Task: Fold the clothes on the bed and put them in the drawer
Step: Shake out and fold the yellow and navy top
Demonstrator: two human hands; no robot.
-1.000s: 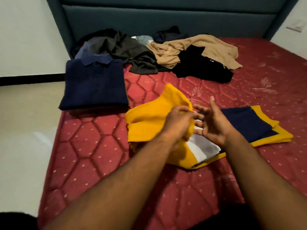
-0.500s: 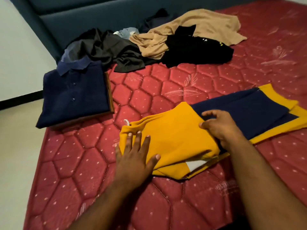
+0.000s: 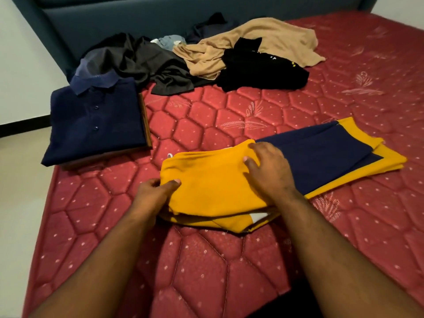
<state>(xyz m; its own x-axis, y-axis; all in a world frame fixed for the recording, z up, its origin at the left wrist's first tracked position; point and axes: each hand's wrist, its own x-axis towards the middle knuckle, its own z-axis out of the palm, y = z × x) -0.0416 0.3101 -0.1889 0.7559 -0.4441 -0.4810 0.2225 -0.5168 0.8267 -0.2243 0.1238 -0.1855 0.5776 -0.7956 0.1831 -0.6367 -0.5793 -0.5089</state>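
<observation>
Centrally, a yellow and navy garment [image 3: 218, 191] is seen folded on the red mattress [image 3: 91, 226]. Its left edge is pinched by the left hand [image 3: 156, 191], thumb on top. The right hand [image 3: 268, 171] is laid flat on the yellow fold, fingers relaxed. A folded navy polo [image 3: 96, 120] is noted apart at left; unfolded clothes [image 3: 206, 58] are heaped near the headboard [image 3: 137, 17].
</observation>
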